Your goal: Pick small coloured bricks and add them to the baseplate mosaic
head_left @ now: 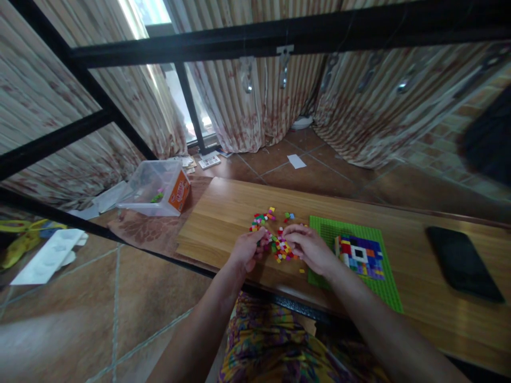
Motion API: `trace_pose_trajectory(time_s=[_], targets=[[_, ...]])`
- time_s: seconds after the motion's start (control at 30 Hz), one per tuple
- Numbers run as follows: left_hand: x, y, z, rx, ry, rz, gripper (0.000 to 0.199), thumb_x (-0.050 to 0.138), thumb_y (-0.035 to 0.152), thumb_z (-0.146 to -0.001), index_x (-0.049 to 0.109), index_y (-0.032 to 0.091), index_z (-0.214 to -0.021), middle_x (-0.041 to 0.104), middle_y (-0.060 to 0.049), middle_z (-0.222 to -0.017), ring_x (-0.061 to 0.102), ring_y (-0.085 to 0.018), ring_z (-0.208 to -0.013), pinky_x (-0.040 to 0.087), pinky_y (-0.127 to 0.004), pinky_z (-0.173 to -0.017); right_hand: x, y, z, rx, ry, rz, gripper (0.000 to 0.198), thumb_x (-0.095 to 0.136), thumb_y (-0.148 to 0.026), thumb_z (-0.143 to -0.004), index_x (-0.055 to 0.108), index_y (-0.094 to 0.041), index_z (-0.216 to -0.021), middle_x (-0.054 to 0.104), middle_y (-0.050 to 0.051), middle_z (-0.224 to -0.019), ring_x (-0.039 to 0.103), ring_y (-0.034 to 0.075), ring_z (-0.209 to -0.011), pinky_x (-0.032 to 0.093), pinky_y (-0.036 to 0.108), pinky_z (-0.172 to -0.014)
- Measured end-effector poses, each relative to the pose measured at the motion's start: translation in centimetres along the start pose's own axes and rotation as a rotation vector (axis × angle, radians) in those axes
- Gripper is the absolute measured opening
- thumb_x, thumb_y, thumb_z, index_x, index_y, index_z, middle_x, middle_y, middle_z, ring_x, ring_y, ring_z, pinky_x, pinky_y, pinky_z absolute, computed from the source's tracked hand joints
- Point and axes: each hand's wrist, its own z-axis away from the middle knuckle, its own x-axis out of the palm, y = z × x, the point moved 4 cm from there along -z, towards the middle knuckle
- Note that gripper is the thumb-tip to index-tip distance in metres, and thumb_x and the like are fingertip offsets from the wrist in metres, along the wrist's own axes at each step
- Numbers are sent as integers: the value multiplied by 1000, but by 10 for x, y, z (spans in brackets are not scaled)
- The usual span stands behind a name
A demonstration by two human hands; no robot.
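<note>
Small coloured toy bricks (281, 250) lie in a loose pile on the wooden board. At the pile's left edge is my left hand (248, 250), its fingers curled and closed among the bricks; whatever they pinch is too small to make out. Across from it, my right hand (309, 247) reaches over the pile's right side with bent fingers drawn together, their tips by the bricks. Any brick between them is hidden. Right of that hand lies a green baseplate (389, 290), partly under my forearm. It carries a built block of coloured bricks (369, 255) around a white square with a dark centre.
A dark phone (465, 263) lies on the wooden board (223, 205) at the right. A clear plastic box (147, 186) with an orange label and a few pieces inside stands at the left. Black metal bars (255, 40) cross above, before striped curtains (255, 114).
</note>
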Motion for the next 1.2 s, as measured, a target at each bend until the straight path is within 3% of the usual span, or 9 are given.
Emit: trace_pose_trajectory(time_s=[0.17, 0.27, 0.37, 0.43, 0.53, 0.6, 0.73, 1.03, 1.2], targets=[[-8, -1, 4, 8, 11, 13, 33, 73, 40, -62, 58, 12, -70, 41, 7, -50, 25, 1, -37, 9, -15, -36, 17, -9, -2, -214, -52, 729, 17, 52, -27, -78, 67, -21, -83, 69, 1, -78, 59, 15, -70, 41, 25, -65], [-13, -2, 8, 9, 9, 21, 31, 73, 38, -62, 55, 13, -68, 40, 8, -50, 24, 0, -38, 9, -15, -36, 23, -7, -4, -179, -65, 1079, 22, 51, -25, -80, 68, -25, -94, 71, 2, -83, 62, 17, -77, 41, 26, -69], [-17, -4, 13, 4, 11, 24, 31, 72, 37, -62, 54, 13, -68, 40, 8, -51, 25, 1, -38, 9, -14, -36, 25, -3, -7, -155, -60, 1208, 22, 51, -26, -81, 69, -25, -92, 71, 4, -86, 63, 20, -83, 40, 28, -73], [-17, -7, 17, -1, 10, 23, 30, 72, 37, -63, 55, 13, -71, 40, 7, -52, 25, 0, -38, 9, -14, -36, 25, -2, -8, -177, -49, 1108, 21, 51, -28, -82, 70, -24, -88, 71, 4, -86, 62, 19, -83, 41, 28, -73], [-12, -12, 21, -9, -8, 24, 31, 71, 38, -65, 57, 13, -77, 40, 7, -53, 26, 0, -39, 8, -15, -36, 24, -5, -7, -196, -10, 694, 19, 56, -33, -79, 71, -22, -85, 70, 2, -83, 61, 16, -75, 42, 27, -69], [-3, -16, 24, -17, -67, 49, 33, 70, 40, -66, 58, 14, -82, 39, 7, -54, 26, 0, -39, 8, -15, -36, 23, -5, -3, -106, 33, 341, 25, 59, -39, -77, 70, -20, -89, 65, 0, -69, 54, 12, -58, 39, 24, -55], [13, -19, 30, -2, -173, 151, 31, 69, 41, -69, 54, 16, -81, 40, 7, -56, 24, 0, -40, 10, -14, -37, 26, 1, 9, 169, 39, -130, 43, 69, -48, -66, 67, -18, -97, 39, -9, -45, 26, 4, -38, 15, 20, -38], [19, -19, 29, -19, -199, 155, 33, 71, 40, -66, 50, 15, -71, 40, 8, -53, 22, 0, -38, 8, -14, -36, 25, -2, 11, 154, -62, -164, 35, 71, -46, -65, 65, -17, -84, 37, -9, -46, 23, 3, -39, 11, 19, -37], [20, -10, 25, -22, -271, 79, 35, 72, 42, -65, 51, 15, -72, 39, 8, -52, 23, 0, -38, 7, -15, -36, 26, 3, 4, 251, -154, -410, 29, 76, -38, -62, 59, -17, -71, 30, -11, -44, 17, 1, -39, 11, 17, -36]])
